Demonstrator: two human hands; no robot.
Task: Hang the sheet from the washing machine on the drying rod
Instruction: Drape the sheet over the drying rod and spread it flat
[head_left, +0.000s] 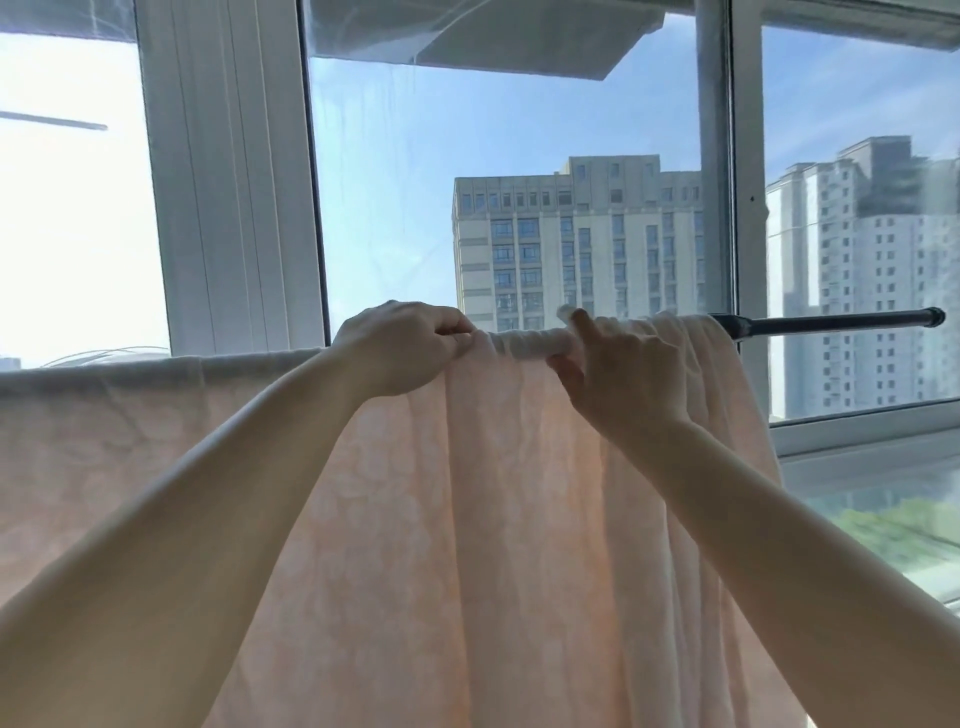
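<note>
A pale pink sheet (467, 519) with a faint floral pattern hangs over the dark drying rod (831, 323), draped from the left edge of view to just short of the rod's bare right end. My left hand (400, 348) pinches bunched fabric at the top fold on the rod. Close to its right, my right hand (618, 374) grips the sheet where it wraps the rod, thumb below and forefinger raised above. Between the hands the cloth is gathered into tight folds.
Large windows with white frames (234, 208) stand right behind the rod, with tall buildings (576, 244) outside. A windowsill (862, 436) runs at the right below the rod's end.
</note>
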